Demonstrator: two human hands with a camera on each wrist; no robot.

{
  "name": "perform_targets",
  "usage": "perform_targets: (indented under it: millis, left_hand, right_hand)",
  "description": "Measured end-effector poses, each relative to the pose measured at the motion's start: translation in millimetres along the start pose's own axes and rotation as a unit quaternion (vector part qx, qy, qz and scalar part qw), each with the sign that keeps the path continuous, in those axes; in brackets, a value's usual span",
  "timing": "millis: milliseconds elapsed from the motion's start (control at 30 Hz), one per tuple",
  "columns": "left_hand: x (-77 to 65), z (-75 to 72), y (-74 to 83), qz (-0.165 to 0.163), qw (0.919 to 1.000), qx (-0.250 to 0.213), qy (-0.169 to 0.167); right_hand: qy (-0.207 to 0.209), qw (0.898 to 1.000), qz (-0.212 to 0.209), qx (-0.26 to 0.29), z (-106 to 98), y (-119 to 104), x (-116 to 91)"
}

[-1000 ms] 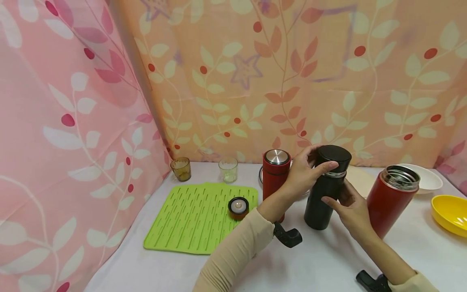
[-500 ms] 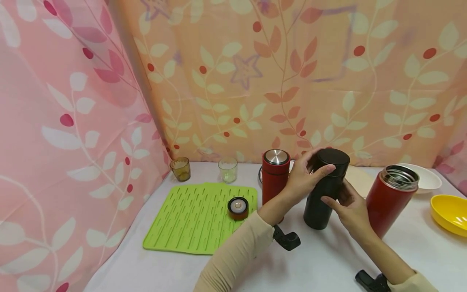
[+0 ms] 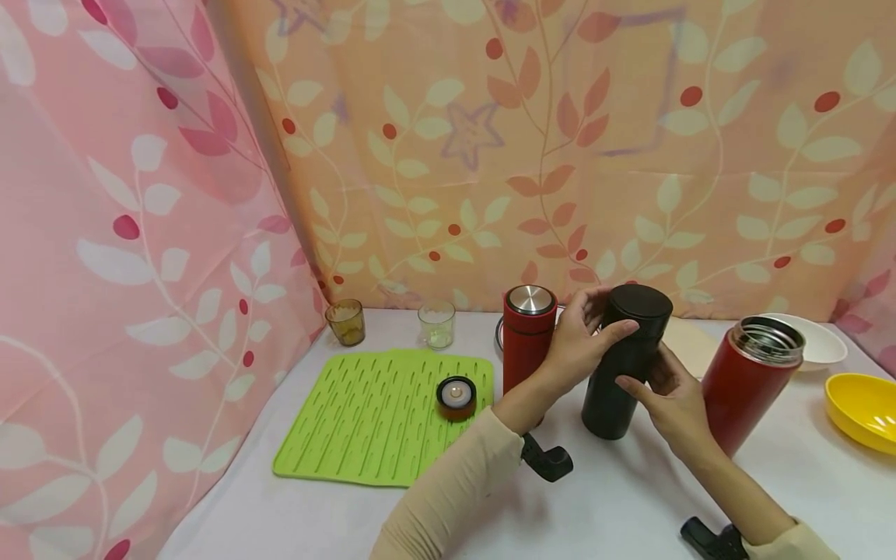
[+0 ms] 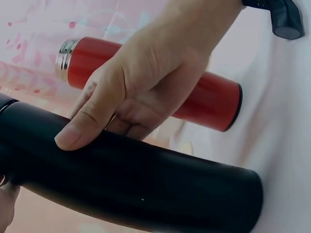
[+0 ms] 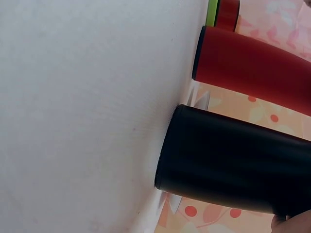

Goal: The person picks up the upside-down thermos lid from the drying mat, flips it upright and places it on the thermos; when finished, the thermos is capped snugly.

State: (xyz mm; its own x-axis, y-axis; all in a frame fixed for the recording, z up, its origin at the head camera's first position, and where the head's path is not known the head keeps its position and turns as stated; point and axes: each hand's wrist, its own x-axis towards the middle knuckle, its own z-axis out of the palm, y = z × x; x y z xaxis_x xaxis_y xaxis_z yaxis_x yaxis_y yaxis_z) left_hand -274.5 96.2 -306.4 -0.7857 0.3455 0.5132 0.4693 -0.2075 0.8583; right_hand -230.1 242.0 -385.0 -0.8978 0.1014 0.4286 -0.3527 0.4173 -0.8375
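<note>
A black thermos [image 3: 616, 393] stands on the table between my two hands. My left hand [image 3: 581, 342] grips its black lid [image 3: 638, 307] from the left, thumb across the front. Lower down, my right hand [image 3: 675, 400] holds the thermos body from the right; the left wrist view shows that thumb lying along the black side. The lid sits down on the neck with no steel showing between them. Just left of my left hand is a red thermos [image 3: 526, 350] with a steel-topped lid. Behind my right hand stands another red thermos [image 3: 745, 393], its steel mouth uncovered.
A round dark-rimmed lid [image 3: 456, 400] rests on a green drying mat [image 3: 364, 428] at left. Behind the mat stand an amber glass [image 3: 346, 323] and a clear glass [image 3: 437, 325]. At right are a yellow bowl [image 3: 864, 412] and a white bowl [image 3: 822, 342].
The black lid has come down onto the neck, and the steel ring visible a second ago is covered. My left hand moved slightly down with it; my right hand has stayed on the body.
</note>
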Motion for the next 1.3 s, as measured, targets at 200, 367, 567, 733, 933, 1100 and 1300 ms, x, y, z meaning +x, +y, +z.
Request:
perform_targets:
  millis: [200, 367, 567, 733, 933, 1100, 1300]
  left_hand:
    - [1.4, 6.1, 1.5, -0.014, 0.9971, 0.074, 0.014]
    - [2.1, 13.5, 4.7, -0.03, 0.9894, 0.132, 0.054]
    - [-2.8, 8.5, 4.2, 0.006, 0.998, 0.057, 0.027]
    - [-3.3, 10.2, 3.4, 0.01, 0.9964, 0.074, 0.04]
    - [-2.7, 14.6, -0.8, -0.001, 0.9935, 0.084, 0.076]
    - [-3.1, 6.8, -4.6, 0.019, 0.9989, 0.028, 0.032]
    - [-3.1, 11.1, -1.0, 0.004, 0.9955, 0.085, 0.042]
  right_hand:
    - [-0.001, 0.999, 0.022, -0.027, -2, -2, -1]
    - [-0.002, 0.999, 0.022, -0.028, -2, -2, -1]
    - [0.004, 1.0, 0.007, -0.018, -1, -2, -1]
    - [-0.003, 1.0, 0.013, -0.019, -2, -2, -1]
    - [-0.005, 0.999, 0.023, -0.028, -1, -1, -1]
    - [0.001, 1.0, 0.017, -0.026, -1, -1, 0]
    - [-0.002, 0.999, 0.028, -0.033, -1, 0, -1]
